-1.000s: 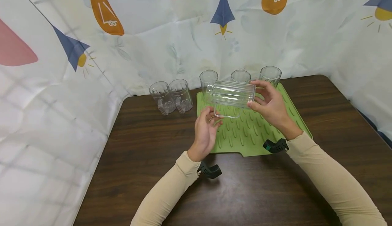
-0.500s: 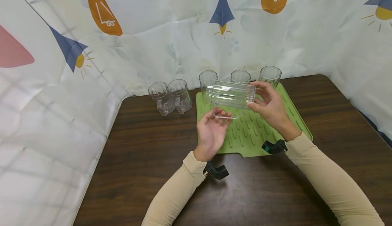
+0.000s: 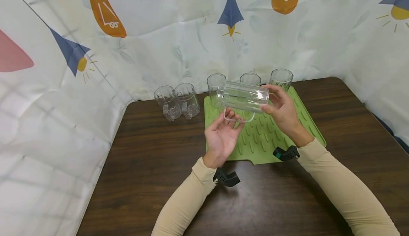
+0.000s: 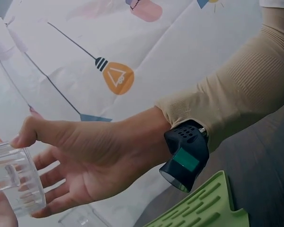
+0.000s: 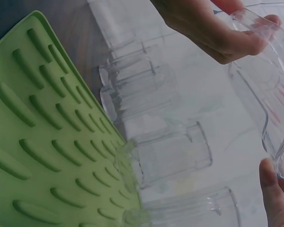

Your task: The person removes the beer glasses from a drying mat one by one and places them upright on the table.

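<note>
A clear ribbed mug (image 3: pixel 244 95) lies sideways in the air above the green draining mat (image 3: pixel 263 147), its handle downward. My right hand (image 3: pixel 282 111) grips the mug's right end between thumb and fingers; the left wrist view shows that right hand (image 4: pixel 85 161) at the end of the mug (image 4: pixel 31 182). From below left, my left hand (image 3: pixel 222 134) holds the handle, palm up. In the right wrist view, fingers of the left hand (image 5: pixel 217 33) curl around the handle at the top right. Behind the held mug stand three upright mugs on the mat, among them a mug (image 3: pixel 281 78) at the right.
Two more clear mugs, a mug (image 3: pixel 167 102) and its neighbour (image 3: pixel 186 101), stand side by side on the dark wooden table (image 3: pixel 153 157), left of the mat. A patterned white cloth (image 3: pixel 179 51) hangs behind the table.
My left hand has moved right and up, and its fingers have come onto the handle. The mug has turned slightly and shifted a little right in my right hand's grip.
</note>
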The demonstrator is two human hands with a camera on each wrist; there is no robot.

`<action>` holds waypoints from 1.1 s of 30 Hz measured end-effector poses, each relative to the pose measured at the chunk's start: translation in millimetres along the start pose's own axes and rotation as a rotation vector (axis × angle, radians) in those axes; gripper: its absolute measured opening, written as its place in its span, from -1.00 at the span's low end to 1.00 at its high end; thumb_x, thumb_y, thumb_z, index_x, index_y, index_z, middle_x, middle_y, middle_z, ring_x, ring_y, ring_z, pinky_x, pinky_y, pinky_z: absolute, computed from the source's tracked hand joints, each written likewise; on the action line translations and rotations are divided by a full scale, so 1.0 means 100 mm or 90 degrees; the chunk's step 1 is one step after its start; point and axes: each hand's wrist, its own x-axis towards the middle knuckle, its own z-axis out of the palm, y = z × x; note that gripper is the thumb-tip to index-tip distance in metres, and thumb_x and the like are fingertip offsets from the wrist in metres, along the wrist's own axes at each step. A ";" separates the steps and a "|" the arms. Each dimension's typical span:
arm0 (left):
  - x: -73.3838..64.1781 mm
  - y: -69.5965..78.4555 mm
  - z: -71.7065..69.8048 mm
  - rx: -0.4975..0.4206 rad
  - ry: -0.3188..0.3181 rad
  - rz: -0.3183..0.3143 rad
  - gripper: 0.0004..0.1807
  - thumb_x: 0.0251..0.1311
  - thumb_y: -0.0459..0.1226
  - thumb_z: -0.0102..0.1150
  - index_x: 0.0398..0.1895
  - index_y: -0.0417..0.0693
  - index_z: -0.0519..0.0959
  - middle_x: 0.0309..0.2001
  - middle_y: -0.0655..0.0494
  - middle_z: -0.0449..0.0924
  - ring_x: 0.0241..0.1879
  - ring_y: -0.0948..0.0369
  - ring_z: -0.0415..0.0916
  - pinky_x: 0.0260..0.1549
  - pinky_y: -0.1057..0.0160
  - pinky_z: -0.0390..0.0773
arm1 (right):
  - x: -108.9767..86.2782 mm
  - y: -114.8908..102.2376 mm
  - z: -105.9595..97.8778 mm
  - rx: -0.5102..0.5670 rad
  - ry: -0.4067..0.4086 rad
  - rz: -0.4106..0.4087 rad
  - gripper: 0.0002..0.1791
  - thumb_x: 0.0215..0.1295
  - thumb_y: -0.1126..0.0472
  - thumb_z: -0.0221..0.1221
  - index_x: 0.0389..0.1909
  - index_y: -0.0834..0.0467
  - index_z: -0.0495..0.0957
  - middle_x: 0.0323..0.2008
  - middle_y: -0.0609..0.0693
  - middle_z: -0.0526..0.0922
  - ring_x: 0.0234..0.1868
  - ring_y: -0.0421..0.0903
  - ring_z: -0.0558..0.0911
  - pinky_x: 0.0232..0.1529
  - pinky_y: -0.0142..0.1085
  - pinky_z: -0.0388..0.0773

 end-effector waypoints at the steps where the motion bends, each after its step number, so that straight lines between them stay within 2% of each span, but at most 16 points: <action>1: 0.00 0.00 0.00 0.001 -0.009 0.001 -0.59 0.60 -0.22 -0.38 -0.13 0.06 0.59 -0.29 0.32 0.70 -0.20 0.30 0.64 0.08 0.23 0.59 | 0.00 0.00 0.00 0.011 0.000 -0.001 -0.38 0.21 0.56 0.15 0.24 -0.01 0.50 0.18 -0.07 0.52 0.16 -0.20 0.60 -0.03 -0.45 0.74; 7: -0.01 0.01 0.00 0.005 -0.048 0.011 -0.62 0.63 -0.22 -0.35 -0.05 0.02 0.57 -0.27 0.30 0.69 -0.17 0.31 0.62 0.12 0.25 0.62 | 0.00 0.01 -0.01 0.072 -0.004 0.004 -0.45 0.26 0.49 0.25 0.24 0.04 0.49 0.17 -0.05 0.55 0.18 -0.19 0.61 0.07 -0.43 0.72; 14: -0.02 0.02 0.01 0.025 -0.047 0.023 -0.64 0.62 -0.25 -0.32 -0.03 0.01 0.58 -0.35 0.31 0.66 -0.20 0.32 0.64 0.12 0.30 0.65 | -0.01 0.01 0.01 0.100 0.002 0.011 -0.42 0.22 0.56 0.14 0.23 0.07 0.49 0.16 -0.04 0.56 0.18 -0.20 0.62 0.12 -0.42 0.71; 20: -0.04 0.03 0.04 0.024 -0.054 0.024 -0.61 0.58 -0.32 -0.38 -0.08 -0.01 0.57 -0.39 0.30 0.69 -0.21 0.29 0.67 0.13 0.30 0.64 | -0.01 0.00 0.02 0.102 -0.009 0.024 -0.41 0.21 0.54 0.04 0.24 0.05 0.47 0.14 -0.02 0.56 0.14 -0.18 0.62 0.13 -0.44 0.70; 27: -0.05 0.05 0.06 0.027 -0.064 0.023 -0.62 0.57 -0.35 -0.39 -0.10 -0.01 0.54 -0.40 0.30 0.69 -0.20 0.28 0.68 0.13 0.29 0.63 | -0.02 -0.02 0.02 0.081 -0.034 0.058 -0.45 0.32 0.46 0.02 0.28 -0.01 0.42 0.17 -0.05 0.50 0.16 -0.18 0.56 0.14 -0.46 0.66; 33: -0.07 0.07 0.07 0.039 -0.087 0.022 -0.67 0.59 -0.35 -0.31 -0.10 0.00 0.55 -0.38 0.30 0.73 -0.17 0.27 0.68 0.10 0.26 0.63 | -0.03 -0.01 0.00 0.078 -0.061 0.044 -0.47 0.37 0.44 -0.03 0.32 0.02 0.38 0.21 -0.05 0.46 0.18 -0.18 0.56 0.15 -0.45 0.65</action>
